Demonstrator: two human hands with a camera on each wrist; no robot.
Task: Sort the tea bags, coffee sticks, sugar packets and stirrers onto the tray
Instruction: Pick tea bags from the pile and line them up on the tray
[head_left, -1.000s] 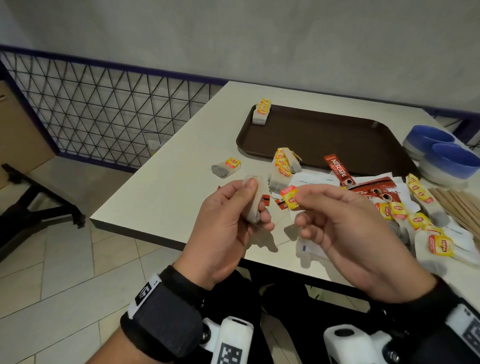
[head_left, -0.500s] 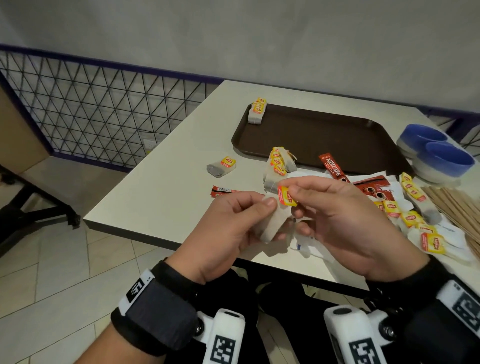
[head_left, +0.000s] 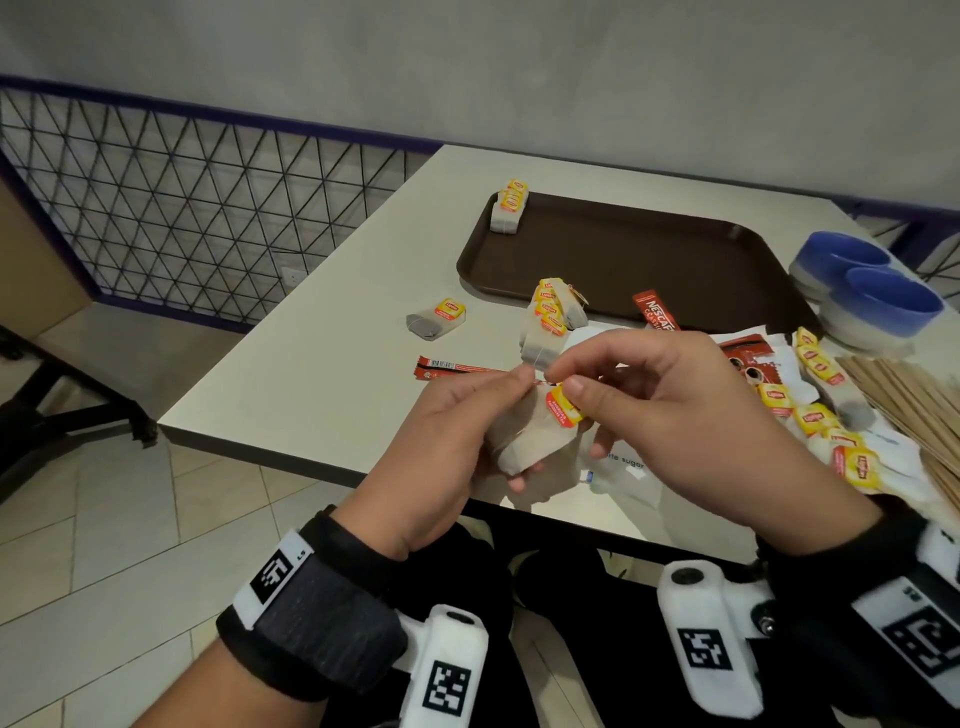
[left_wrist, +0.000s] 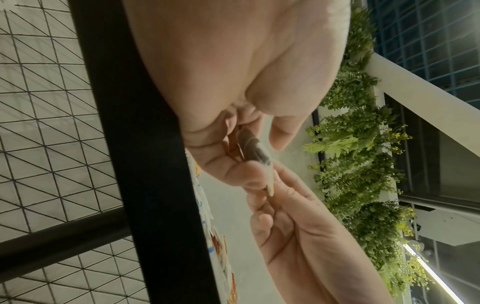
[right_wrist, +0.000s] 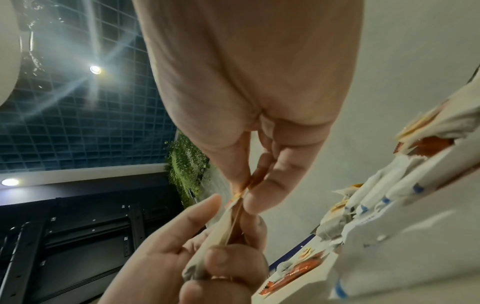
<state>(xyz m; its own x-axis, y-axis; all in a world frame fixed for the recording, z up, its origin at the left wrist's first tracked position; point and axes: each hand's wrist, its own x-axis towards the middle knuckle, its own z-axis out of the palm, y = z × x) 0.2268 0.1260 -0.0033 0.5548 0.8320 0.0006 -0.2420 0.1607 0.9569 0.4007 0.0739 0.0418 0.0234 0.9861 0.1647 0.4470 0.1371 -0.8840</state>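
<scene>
On the far left of the white table (head_left: 311, 374) lies one tea bag (head_left: 436, 319) by itself, with a yellow tag on top. Just to its right, nearer the person, lies a thin red coffee stick (head_left: 457, 366). Behind them, in the far left corner of the brown tray (head_left: 649, 260), sits a small stack of tea bags (head_left: 509, 213).

Near the table's front edge, the left hand (head_left: 447, 452) curls its fingers round a tea bag (head_left: 535, 441) and holds it up above the table. The right hand (head_left: 675, 415) pinches that bag's yellow tag (head_left: 566, 408) between thumb and first finger (the tag touches the bag's top). In front of the tray, just beyond the two hands, leans a pile of tea bags (head_left: 550, 317), and a red coffee stick (head_left: 655, 310) lies to its right against the tray's rim.

Farther right is a messy heap of tea bags, red packets and white sugar packets (head_left: 831, 415). Wooden stirrers (head_left: 909, 395) lie at the right edge. Two blue bowls (head_left: 878, 296) stand behind them, beside the tray.
</scene>
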